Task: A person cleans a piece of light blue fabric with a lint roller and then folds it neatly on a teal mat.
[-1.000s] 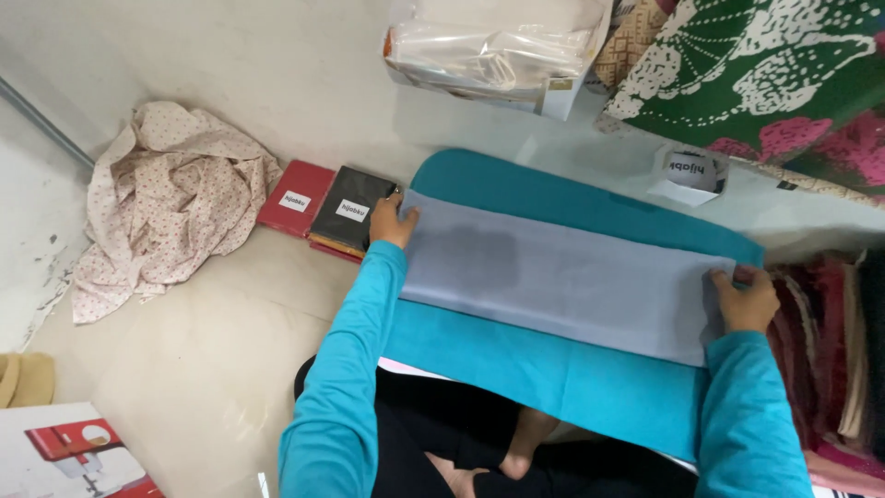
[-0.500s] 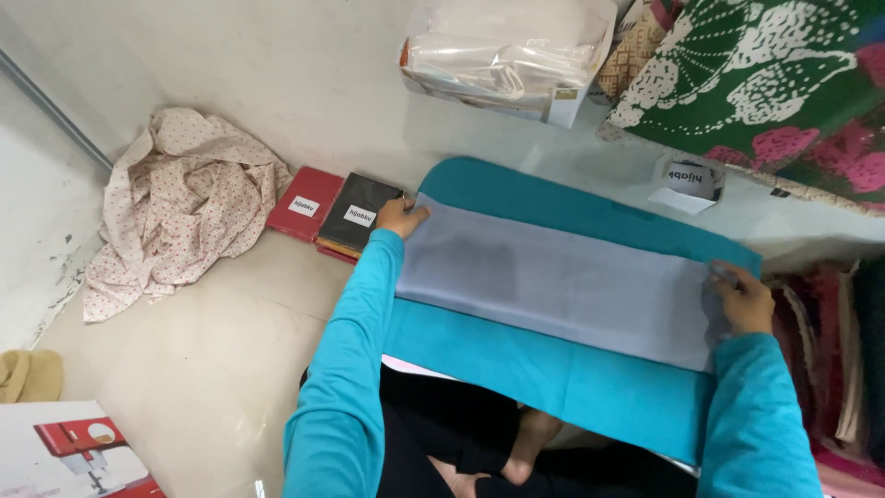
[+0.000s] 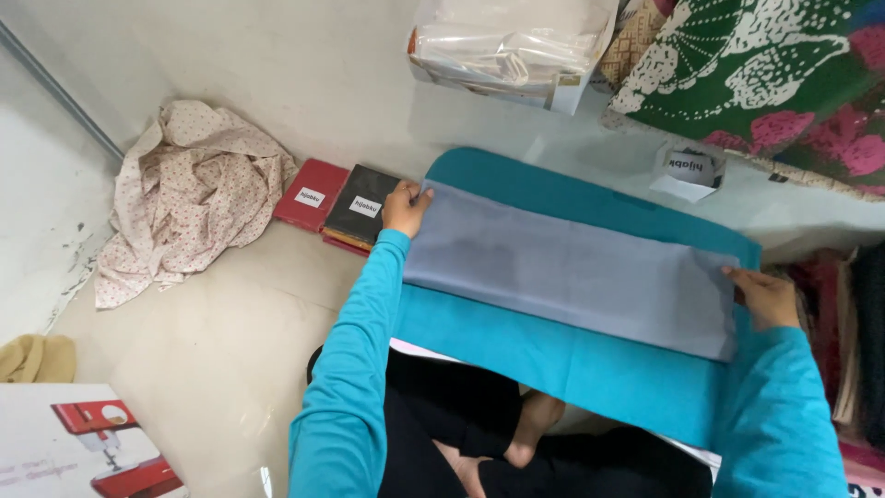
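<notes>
Since a second ago the right hand [image 3: 767,297] slid off the corner it was pinching and now rests flat and open on the grey cloth [image 3: 572,269], so that end looks smoothed. Left hand [image 3: 405,207] presses the other end, fingers loosely curled. Cloth lies on the teal fabric [image 3: 553,355], long axis left-right, tilting slightly down rightwards.

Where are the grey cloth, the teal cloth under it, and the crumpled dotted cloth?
grey cloth [image 3: 572,272], head view, middle of its flat surface.
teal cloth [image 3: 562,355], head view, near strip below the grey one.
crumpled dotted cloth [image 3: 198,194], head view, middle of the heap.
</notes>
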